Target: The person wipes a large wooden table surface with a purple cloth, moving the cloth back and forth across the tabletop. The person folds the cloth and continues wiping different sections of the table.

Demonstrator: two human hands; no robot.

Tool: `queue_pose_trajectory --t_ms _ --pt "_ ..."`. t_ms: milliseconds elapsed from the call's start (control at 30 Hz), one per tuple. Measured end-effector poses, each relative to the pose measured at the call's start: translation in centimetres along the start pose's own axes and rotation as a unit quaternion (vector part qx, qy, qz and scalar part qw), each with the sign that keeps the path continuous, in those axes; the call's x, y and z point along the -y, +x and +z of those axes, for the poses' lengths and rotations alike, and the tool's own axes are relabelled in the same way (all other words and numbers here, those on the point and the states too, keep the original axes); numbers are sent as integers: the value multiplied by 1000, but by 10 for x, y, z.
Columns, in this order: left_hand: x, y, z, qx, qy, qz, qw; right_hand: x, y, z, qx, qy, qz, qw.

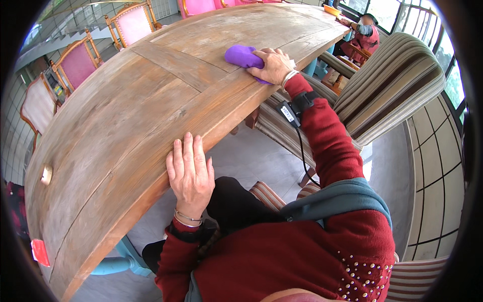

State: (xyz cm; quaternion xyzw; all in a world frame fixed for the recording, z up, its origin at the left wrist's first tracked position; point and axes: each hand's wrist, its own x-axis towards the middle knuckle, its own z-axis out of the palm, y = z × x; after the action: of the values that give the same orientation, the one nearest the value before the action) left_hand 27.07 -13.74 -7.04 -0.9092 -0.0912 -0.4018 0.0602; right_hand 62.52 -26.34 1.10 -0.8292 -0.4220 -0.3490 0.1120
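A long wooden table [151, 90] with a worn, streaky top stretches in front of me. My right hand [273, 66] rests near its edge on a bunched purple cloth [241, 56], with the fingers curled over part of it. Some of the cloth sticks out left of the hand and a corner shows under the palm. My left hand [190, 171] lies palm down over the table's near edge, its fingers stretched forward on the wood and holding nothing.
A striped upholstered chair [392, 87] stands at the right. Pink-backed chairs [132, 24] line the far side. Another person [364, 37] sits at the far right end near an orange basin [332, 10]. A roll of tape [46, 174] and a red object [40, 253] lie at the left.
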Motion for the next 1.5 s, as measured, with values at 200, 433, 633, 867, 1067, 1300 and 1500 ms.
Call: queue_pose_trajectory --t_ms 200,433,633,867,1067,1300,1500 --pt "3 -2 -5 10 -26 5 1000 -42 -25 -23 50 482 227 845" --pt "3 0 -3 2 -19 11 1000 -101 -82 -58 112 843 375 370" --pt "3 -2 -3 9 -10 13 1000 -149 -61 -51 -100 537 429 719" --pt "1 0 -5 16 -10 5 1000 -76 9 -13 49 104 91 989" --pt "0 2 -8 24 -6 5 1000 -89 13 -10 48 483 161 859" --pt "-2 1 -3 -1 -9 -2 1000 -73 17 -4 41 243 -13 969" --pt "-3 1 0 -5 16 -11 1000 -52 10 27 166 175 -27 970"
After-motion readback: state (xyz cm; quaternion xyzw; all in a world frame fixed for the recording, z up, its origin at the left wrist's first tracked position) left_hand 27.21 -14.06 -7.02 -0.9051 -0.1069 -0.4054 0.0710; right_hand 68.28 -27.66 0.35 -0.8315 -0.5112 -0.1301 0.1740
